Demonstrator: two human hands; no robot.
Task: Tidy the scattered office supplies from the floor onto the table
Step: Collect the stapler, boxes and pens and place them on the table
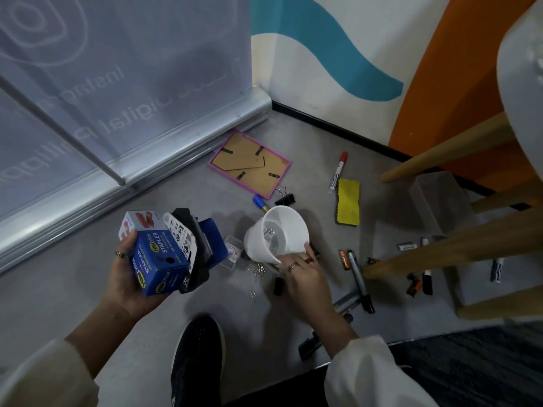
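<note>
My left hand (129, 277) holds a stack of supplies: a blue stapler box (160, 259), a small white and red box (138, 223) and a black and blue item (202, 245). My right hand (305, 274) grips the rim of a white plastic cup (276, 233) tilted over the floor, with paper clips inside. Loose paper clips (257, 271) lie under it. On the floor are a pink picture frame (249, 163), a red marker (338, 170), a yellow eraser pad (348, 205), a binder clip (285, 196), a black marker (360, 282) and a battery (344, 259).
A white chair with wooden legs (440, 251) stands at the right over more small items. A clear plastic box (440, 198) sits under it. A banner stand base (132, 168) runs along the left. My black shoe (197, 356) is at the bottom centre.
</note>
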